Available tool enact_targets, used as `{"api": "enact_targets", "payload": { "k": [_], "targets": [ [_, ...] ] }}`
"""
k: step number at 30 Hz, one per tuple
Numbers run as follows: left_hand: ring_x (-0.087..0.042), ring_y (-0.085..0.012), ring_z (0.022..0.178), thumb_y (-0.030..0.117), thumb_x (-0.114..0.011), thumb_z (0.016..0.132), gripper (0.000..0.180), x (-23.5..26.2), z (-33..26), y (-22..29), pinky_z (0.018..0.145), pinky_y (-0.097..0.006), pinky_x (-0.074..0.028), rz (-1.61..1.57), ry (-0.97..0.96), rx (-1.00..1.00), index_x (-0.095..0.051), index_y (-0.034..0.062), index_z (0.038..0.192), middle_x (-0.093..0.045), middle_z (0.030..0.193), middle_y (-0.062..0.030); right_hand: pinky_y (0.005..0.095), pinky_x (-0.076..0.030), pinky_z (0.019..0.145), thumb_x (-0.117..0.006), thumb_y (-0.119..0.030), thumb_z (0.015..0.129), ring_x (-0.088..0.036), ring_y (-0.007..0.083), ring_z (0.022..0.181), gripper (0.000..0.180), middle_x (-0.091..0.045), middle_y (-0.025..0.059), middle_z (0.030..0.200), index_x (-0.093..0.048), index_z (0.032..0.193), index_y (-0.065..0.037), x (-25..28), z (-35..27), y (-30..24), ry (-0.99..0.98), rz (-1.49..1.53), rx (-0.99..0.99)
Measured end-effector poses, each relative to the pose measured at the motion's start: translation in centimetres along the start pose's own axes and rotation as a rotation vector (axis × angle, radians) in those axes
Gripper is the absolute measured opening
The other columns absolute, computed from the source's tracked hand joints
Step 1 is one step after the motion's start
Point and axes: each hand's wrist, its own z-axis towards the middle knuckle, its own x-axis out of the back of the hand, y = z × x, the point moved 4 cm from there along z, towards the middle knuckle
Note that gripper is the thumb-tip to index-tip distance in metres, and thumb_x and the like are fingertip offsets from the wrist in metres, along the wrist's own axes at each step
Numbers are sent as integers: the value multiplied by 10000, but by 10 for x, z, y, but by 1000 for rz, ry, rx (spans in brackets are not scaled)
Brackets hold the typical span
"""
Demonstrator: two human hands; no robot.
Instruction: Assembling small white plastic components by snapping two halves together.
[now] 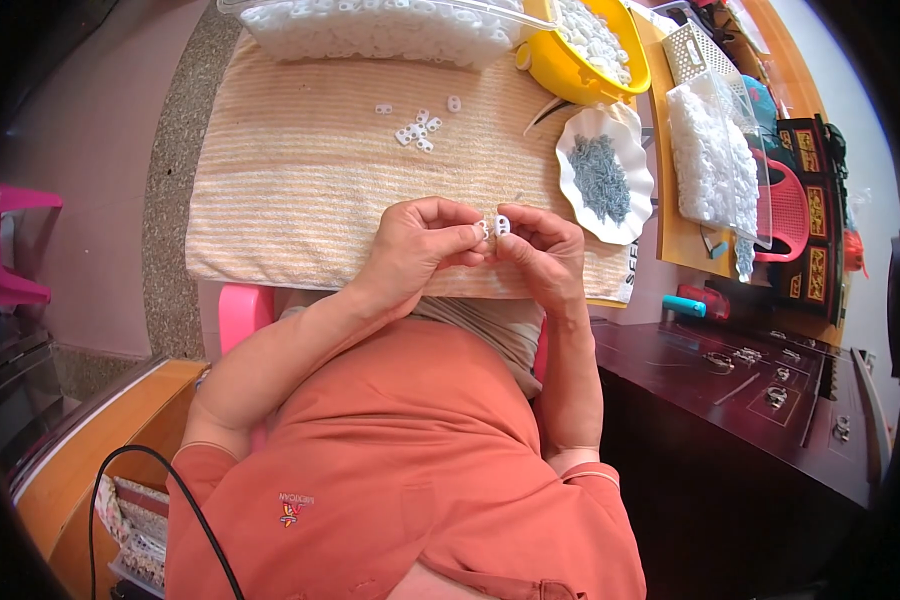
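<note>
My left hand (415,245) has thumb and forefinger closed to a fine pinch on a small white piece (484,230), partly hidden by the fingertips. My right hand (548,250) is likewise nearly closed, pinching an oval white piece (502,225) with dark openings. Both sit close together above the near part of the striped towel (310,190); contact between them, cannot tell. Handling estimate: very light, rigid, probably plastic, likely to slip if squeezed off-centre; best hold is by the rounded edges, openings left free. Materials: loose pile (418,132) of similar pieces, smooth, rounded, with paired holes; towel ribbed in cream and tan, apparently soft, should limit skidding; white dish (637,160) with wavy rim, holding slim blue-grey bits (598,178); yellow bowl (562,82), smooth-walled, heaped with pale pieces
</note>
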Motion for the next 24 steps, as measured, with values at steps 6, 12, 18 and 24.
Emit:
{"api": "enact_targets", "payload": {
  "k": [6, 12, 18, 24],
  "targets": [
    [-655, -136, 782, 31, -649, 870, 134, 0, -1, 0, 699, -247, -565, -1, -3, 2, -624, -28, 987, -671, 890, -98, 286, -588, 731, -673, 31, 846, -659, 148, 815, 306, -663, 98, 937, -614, 1146, 59, -4, 0, -2, -15, 16, -16],
    [-653, -134, 783, 37, -654, 870, 139, -1, -1, 0, 702, -248, -567, 14, 5, 15, -624, -28, 990, -670, 891, -96, 277, -577, 735, -666, 31, 853, -667, 158, 830, 306, -671, 111, 959, -610, 1153, 58, -2, -1, -1, -28, -1, -24],
    [-653, -135, 785, 37, -653, 872, 139, -1, 0, -1, 701, -247, -567, 19, -6, 20, -625, -24, 994, -672, 898, -97, 279, -573, 740, -661, 37, 854, -676, 177, 847, 322, -676, 126, 967, -596, 1168, 63, -2, -1, -1, -45, 8, -14],
    [-653, -136, 785, 37, -653, 873, 136, -1, -1, -1, 701, -245, -563, 21, -12, 28, -627, -17, 995, -672, 898, -96, 314, -595, 760, -649, 48, 857, -678, 200, 879, 313, -668, 144, 1001, -590, 1163, 78, -7, -1, -4, -57, 47, -10]
  ]
}}
